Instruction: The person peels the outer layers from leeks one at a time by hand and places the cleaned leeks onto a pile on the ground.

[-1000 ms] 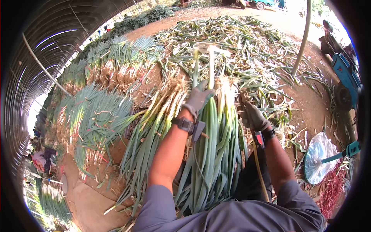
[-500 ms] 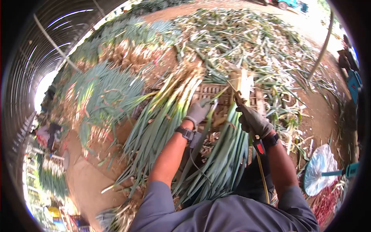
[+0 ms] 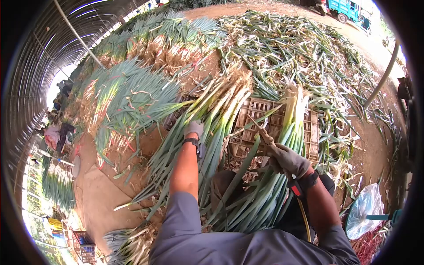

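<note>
My left hand [image 3: 193,128], in a grey glove, is closed among the leaves of a large pile of green onions [image 3: 216,115], fingers partly hidden around the stalks. My right hand [image 3: 289,161], also gloved, is wrapped round an air blow gun [image 3: 266,137] with a thin nozzle pointing up and left. A yellow hose [image 3: 304,216] trails down from it. Beneath and beside that hand lies a second bundle of green onions [image 3: 293,115], its pale ends on a slatted plastic crate [image 3: 311,137] and its leaves across my lap. A loose leaf crosses the crate near the nozzle.
Stripped leaves [image 3: 287,48] cover the ground ahead. Tied green onion bundles [image 3: 132,95] lie to the left. A metal pole [image 3: 383,79] and a plastic-covered disc [image 3: 364,212] stand at right. A blue vehicle [image 3: 344,11] is far back; another person [image 3: 59,134] is at far left.
My left hand has moved left, from between the two bundles into the large pile. My right hand with the air blow gun has dropped slightly, and the nozzle now leans further left.
</note>
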Demonstrator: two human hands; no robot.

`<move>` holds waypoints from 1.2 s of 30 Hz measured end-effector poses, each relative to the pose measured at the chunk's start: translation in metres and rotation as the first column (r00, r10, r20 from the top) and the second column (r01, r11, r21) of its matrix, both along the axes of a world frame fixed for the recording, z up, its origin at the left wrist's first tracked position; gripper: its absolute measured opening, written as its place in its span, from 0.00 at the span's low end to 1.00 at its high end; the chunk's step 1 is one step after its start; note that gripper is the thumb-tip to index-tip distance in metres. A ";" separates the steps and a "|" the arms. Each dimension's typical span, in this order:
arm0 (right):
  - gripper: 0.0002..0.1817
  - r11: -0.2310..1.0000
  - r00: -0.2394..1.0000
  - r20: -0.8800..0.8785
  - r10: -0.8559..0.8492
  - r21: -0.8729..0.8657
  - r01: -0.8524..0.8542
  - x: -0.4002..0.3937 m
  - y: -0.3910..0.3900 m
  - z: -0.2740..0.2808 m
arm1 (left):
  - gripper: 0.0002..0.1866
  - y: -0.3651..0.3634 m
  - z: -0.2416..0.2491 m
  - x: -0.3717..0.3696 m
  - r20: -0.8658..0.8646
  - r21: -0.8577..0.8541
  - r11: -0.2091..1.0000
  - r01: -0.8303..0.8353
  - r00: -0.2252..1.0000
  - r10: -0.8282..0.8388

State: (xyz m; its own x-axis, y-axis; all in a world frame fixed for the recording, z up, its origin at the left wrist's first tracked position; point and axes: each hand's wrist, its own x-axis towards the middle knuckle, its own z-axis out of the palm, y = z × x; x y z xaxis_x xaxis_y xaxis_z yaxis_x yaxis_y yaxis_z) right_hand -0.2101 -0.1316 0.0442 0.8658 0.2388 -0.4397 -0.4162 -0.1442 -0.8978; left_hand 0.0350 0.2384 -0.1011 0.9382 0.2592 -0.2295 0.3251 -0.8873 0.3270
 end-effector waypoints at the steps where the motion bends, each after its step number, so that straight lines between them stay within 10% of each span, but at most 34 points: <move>1: 0.28 1.000 1.000 -0.007 -0.010 0.007 0.010 -0.001 -0.002 -0.002 | 0.27 0.003 0.000 0.009 -0.055 -0.010 0.993 0.119 0.991 -0.119; 12: 0.28 0.993 0.999 0.013 0.034 -0.114 -0.032 0.002 0.011 0.019 | 0.38 -0.031 0.039 -0.010 -0.194 0.008 0.933 0.360 0.916 -0.352; 16: 0.26 0.989 0.999 -0.015 -0.040 0.141 0.042 0.011 0.014 0.001 | 0.40 -0.037 0.020 -0.015 -0.090 -0.066 0.903 0.424 0.899 -0.429; 21: 0.24 0.966 0.988 -0.085 -0.132 0.210 0.148 0.006 0.016 -0.004 | 0.18 -0.069 0.053 -0.025 0.158 -0.319 0.790 0.524 0.851 -0.501; 28: 0.29 0.978 0.993 0.119 -0.017 -0.205 0.041 -0.005 0.006 -0.011 | 0.16 -0.136 0.101 -0.029 0.227 -0.400 0.749 0.528 0.849 -0.477; 36: 0.29 0.917 0.997 0.039 0.060 -0.398 -0.040 -0.007 0.002 -0.003 | 0.18 -0.181 0.007 -0.022 0.254 -0.617 0.598 0.512 0.848 -0.464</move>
